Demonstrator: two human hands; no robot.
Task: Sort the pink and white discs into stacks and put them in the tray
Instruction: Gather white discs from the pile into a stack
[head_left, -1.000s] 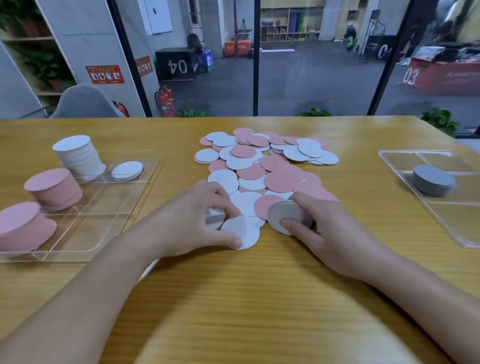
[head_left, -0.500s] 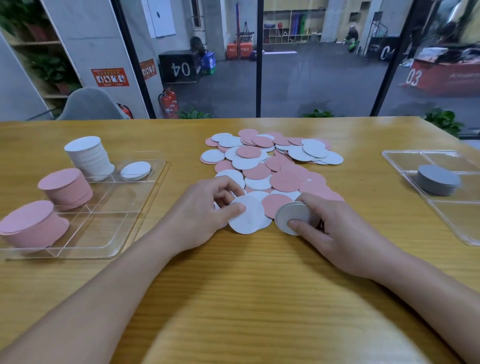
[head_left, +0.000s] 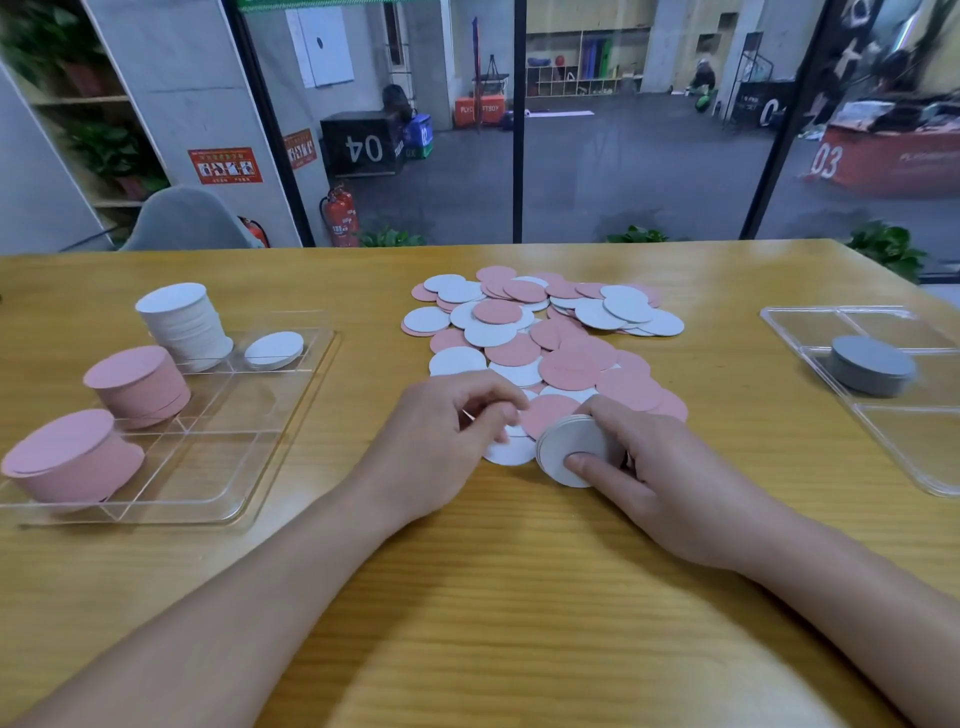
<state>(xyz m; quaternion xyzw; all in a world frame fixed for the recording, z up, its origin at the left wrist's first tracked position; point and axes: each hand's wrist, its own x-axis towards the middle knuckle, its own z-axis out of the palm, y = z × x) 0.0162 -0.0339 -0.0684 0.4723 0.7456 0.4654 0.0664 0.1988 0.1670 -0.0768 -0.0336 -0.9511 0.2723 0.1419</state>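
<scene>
Bare table (head_left: 363, 395) lies between my left hand (head_left: 441, 447) and the tray (head_left: 291, 415). Three tall stacks (head_left: 140, 384) crowd its far-left cells; the near-right cells look open, I think.

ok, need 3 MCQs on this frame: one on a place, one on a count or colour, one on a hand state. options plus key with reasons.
1. Where does the grey stack sit?
A. in the right tray
B. in the left tray
C. on the loose pile

2. How many pink stacks stand in the left tray?
A. one
B. two
C. four

3. What is the right hand doing?
A. lying flat on bare table
B. gripping a small stack of white discs
C. lifting the right tray

Key:
1 A: the grey stack stands inside the clear tray at the table's right.
2 B: a near pink stack and a middle pink stack show, with white ones behind.
3 B: thumb and fingers curl round the tilted white discs.
</scene>
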